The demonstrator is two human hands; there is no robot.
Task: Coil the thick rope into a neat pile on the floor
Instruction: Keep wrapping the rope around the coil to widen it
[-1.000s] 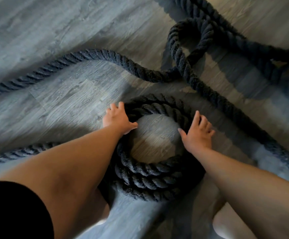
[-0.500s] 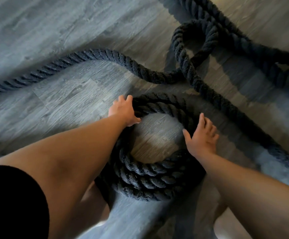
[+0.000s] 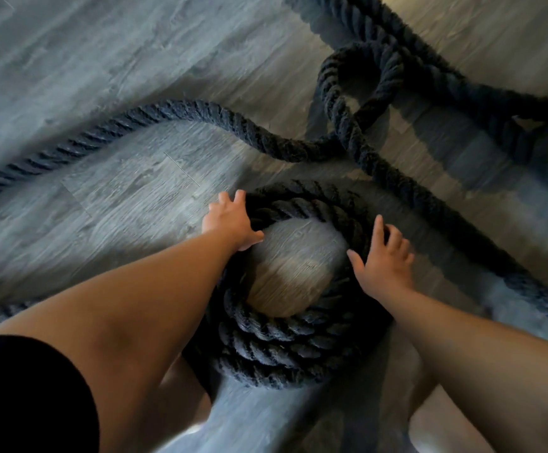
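Observation:
A thick dark twisted rope lies on the grey wood floor point(image 3: 109, 204). Part of it is wound into a round coil point(image 3: 285, 341) of several turns in the lower middle. My left hand point(image 3: 230, 222) rests on the coil's upper left edge, fingers stretched over the rope and thumb toward the bare centre. On the coil's right side my right hand point(image 3: 383, 266) lies with its fingers spread. Loose rope point(image 3: 200, 112) snakes from the left edge to a small loop point(image 3: 357, 76) at the upper right, then runs down past the coil to the right point(image 3: 462, 233).
Another stretch of rope point(image 3: 446, 76) crosses the top right corner. A short piece shows at the left edge point(image 3: 1, 313) behind my left arm. My knees sit at the bottom edge, close to the coil.
Both hands stay on the coil, shifting only slightly along its rim. The loose rope lies much as before; the view wobbles a little.

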